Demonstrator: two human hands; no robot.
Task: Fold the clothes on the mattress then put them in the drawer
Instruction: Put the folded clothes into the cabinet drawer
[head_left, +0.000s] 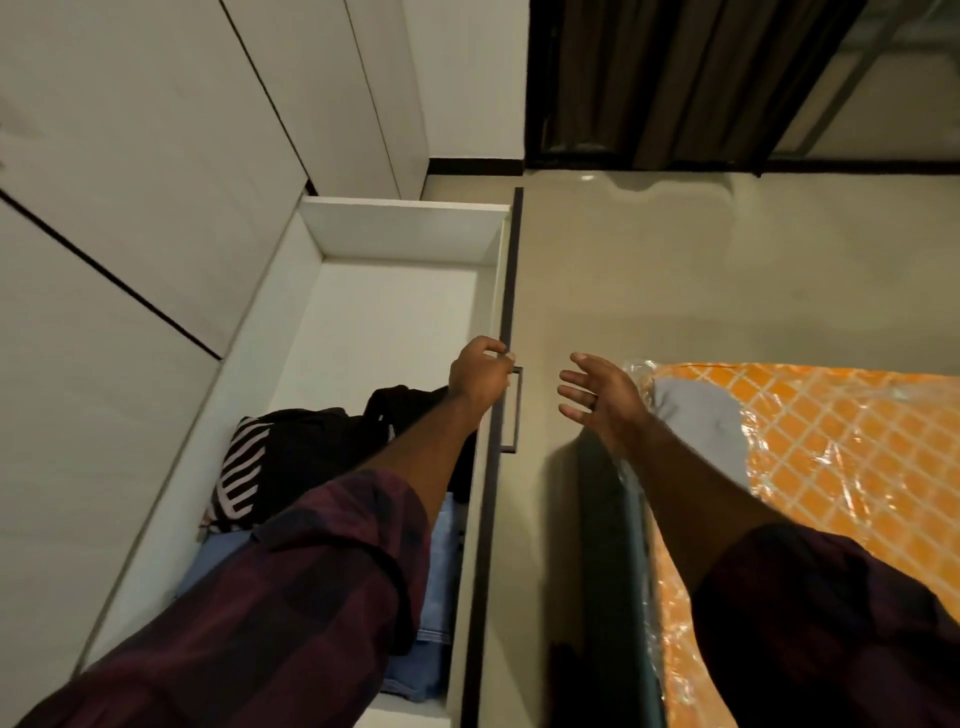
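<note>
While the left hand (480, 376) curls its fingers round the top edge of the drawer front (506, 291), just above the dark handle (514, 410), the right hand (597, 397) hangs over the floor (727, 270) with its fingers spread and holds nothing. The white drawer (405, 228) stands pulled out from the pale cupboard doors (130, 208). Its far half is bare; the near half holds clothes: a black garment (311, 441), a black-and-white striped piece (241, 478) beside it on the cupboard side, and blue denim (441, 597) nearer the person, partly hidden under the left arm's checked sleeve (285, 597). To the right lies the mattress (857, 467), orange with a pale diamond pattern and wrapped in clear plastic. A grey cloth (696, 421) lies on its near corner, just beside the right wrist. A dark curtain (675, 78) hangs at the far side of the room.
</note>
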